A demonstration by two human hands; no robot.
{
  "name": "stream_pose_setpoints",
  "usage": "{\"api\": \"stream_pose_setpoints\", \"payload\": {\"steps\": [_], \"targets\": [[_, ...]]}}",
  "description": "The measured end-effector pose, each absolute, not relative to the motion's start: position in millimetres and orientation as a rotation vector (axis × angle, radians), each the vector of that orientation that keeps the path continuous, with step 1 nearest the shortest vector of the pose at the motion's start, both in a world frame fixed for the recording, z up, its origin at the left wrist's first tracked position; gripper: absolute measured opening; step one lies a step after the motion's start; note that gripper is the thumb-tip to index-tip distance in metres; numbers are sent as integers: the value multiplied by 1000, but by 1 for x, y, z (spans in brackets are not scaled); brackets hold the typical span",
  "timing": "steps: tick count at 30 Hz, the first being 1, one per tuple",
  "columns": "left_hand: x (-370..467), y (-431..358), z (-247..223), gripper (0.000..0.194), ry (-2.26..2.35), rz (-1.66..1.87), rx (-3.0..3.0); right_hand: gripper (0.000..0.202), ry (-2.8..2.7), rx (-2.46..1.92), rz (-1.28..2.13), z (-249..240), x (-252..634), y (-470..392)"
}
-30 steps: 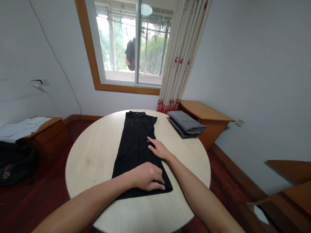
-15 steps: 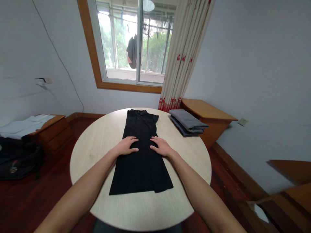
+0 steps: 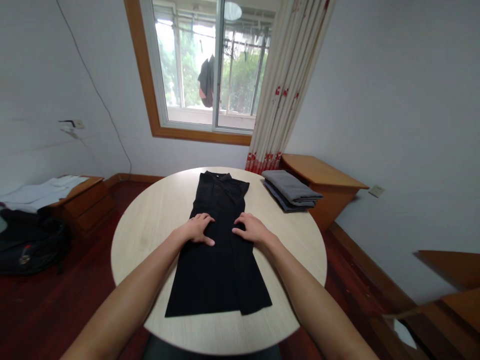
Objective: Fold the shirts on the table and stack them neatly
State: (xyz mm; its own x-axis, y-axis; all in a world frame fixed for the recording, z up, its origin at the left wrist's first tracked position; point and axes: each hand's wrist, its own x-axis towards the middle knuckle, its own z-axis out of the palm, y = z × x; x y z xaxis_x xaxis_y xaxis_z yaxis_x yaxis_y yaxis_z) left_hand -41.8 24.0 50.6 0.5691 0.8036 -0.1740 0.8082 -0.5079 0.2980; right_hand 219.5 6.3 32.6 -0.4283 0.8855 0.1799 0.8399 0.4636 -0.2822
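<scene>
Black polo shirt [image 3: 219,250] lies flat at centre of the round table [image 3: 150,230], folded into a long narrow strip, collar at 12 o'clock, hem at 6 near the table edge. Left hand [image 3: 197,228] sits palm-down on the shirt's left edge at mid-length, fingers spread and flat, gripping nothing. Right hand [image 3: 252,229] mirrors it on the right edge, also flat and open, pressing cloth only. Hands are near each other with a strip of shirt between. Folded grey clothes [image 3: 290,189] stacked at 2 o'clock on the table rim, apart from the shirt. Wooden cabinet [image 3: 326,182] just beyond them. Window [image 3: 210,70] at 12, curtain [image 3: 285,85] beside it at 1
</scene>
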Motion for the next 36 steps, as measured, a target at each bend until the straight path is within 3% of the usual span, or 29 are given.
{"api": "stream_pose_setpoints", "payload": {"steps": [9,15,20,24,29,36], "targets": [[-40,7,76,55,1255,-7,2578,21,-2404,-1491,365,46,217,-4],[-24,-10,80,43,1162,-46,2539,32,-2269,-1490,867,42,234,-7],[-4,-13,65,32,1037,267,2627,29,-1573,-1663,498,25,258,28],[11,-19,55,37,862,407,2655,39,-1228,-1666,755,16,267,69],[25,-32,46,52,782,326,2666,31,-1201,-1681,767,20,270,114],[35,-34,38,34,706,320,2560,28,-1291,-1813,504,33,277,155]]}}
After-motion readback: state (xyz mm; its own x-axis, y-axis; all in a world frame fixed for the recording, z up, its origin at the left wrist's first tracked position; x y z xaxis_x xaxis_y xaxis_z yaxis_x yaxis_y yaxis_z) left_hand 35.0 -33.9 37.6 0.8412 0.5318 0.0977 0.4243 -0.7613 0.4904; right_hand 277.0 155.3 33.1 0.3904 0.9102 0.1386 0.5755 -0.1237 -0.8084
